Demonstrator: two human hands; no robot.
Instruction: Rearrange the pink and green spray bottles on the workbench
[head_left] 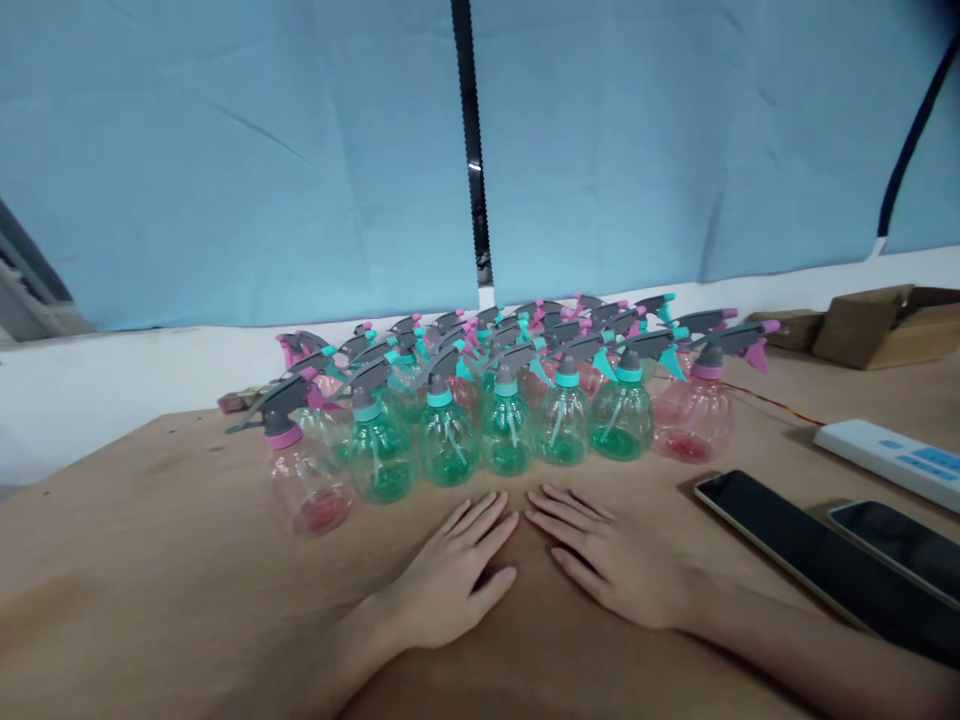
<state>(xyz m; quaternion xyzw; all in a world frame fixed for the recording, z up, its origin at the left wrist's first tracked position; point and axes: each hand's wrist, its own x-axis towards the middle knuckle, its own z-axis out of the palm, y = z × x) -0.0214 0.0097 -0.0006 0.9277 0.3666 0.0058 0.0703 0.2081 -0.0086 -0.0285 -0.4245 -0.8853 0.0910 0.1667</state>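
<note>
My left hand [454, 578] lies flat on the wooden table [150, 560], palm down, fingers spread, holding nothing. To its right, my right hand [611, 560] rests the same way, a small gap between the two. Just beyond the fingertips stand several rows of clear spray bottles with grey trigger heads. In the front row are green bottles with teal collars, such as a green bottle [508, 435] in the middle. A pink bottle [309, 480] stands at the left end and another pink bottle [694, 415] at the right end. The rear bottles are partly hidden.
Two dark phones, a longer phone [795, 545] and a smaller phone [900, 545], lie at the right. Behind them is a white power strip [892, 460] with a thin cable. A cardboard box [862, 330] sits at the back right, before a blue cloth [300, 170].
</note>
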